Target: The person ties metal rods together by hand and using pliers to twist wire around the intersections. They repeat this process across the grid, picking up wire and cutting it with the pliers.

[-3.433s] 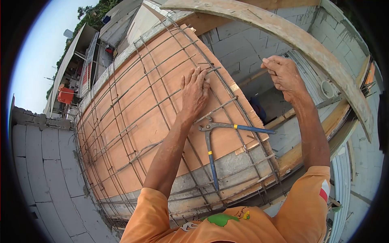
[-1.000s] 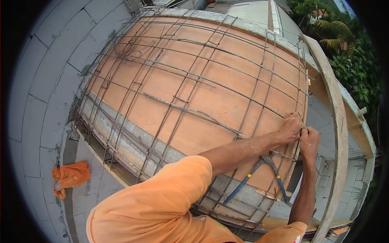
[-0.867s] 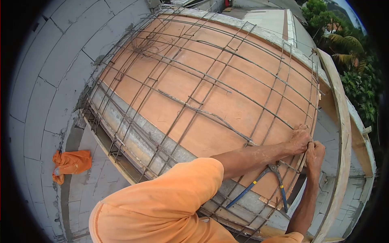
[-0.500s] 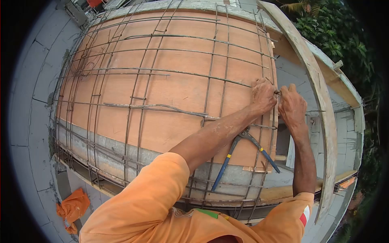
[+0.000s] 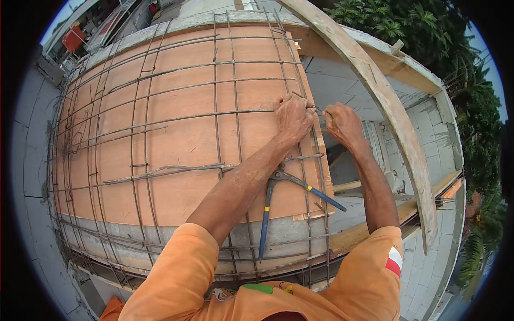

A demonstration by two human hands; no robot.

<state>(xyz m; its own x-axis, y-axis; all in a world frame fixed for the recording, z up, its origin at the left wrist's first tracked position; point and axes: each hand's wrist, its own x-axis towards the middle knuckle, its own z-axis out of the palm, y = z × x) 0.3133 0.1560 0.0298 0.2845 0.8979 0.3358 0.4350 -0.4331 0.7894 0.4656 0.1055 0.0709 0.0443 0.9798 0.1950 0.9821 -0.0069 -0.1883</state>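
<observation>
My left hand (image 5: 293,119) is closed at the right edge of the plywood sheet (image 5: 187,142), around the end of a steel rebar (image 5: 251,111) where it meets the crossing bars. Just right of it, beyond the sheet's edge, my right hand (image 5: 342,124) is pinched near a short thin wire that runs between the two hands; what its fingers hold is too small to make out. Blue-handled pincers (image 5: 266,208) with yellow bands lie open on the rebar grid below my left hand, their head partly beside my forearm.
A long curved wooden plank (image 5: 383,91) arches over the opening on the right. Block walls (image 5: 436,125) stand beyond it, with trees (image 5: 460,80) behind. Concrete and rebar run along the sheet's near edge. An orange cloth (image 5: 112,308) lies at lower left.
The view has shifted, so the grid, pincers and plank appear further left. My right hand has moved a little away from my left, with the thin wire now visible between them.
</observation>
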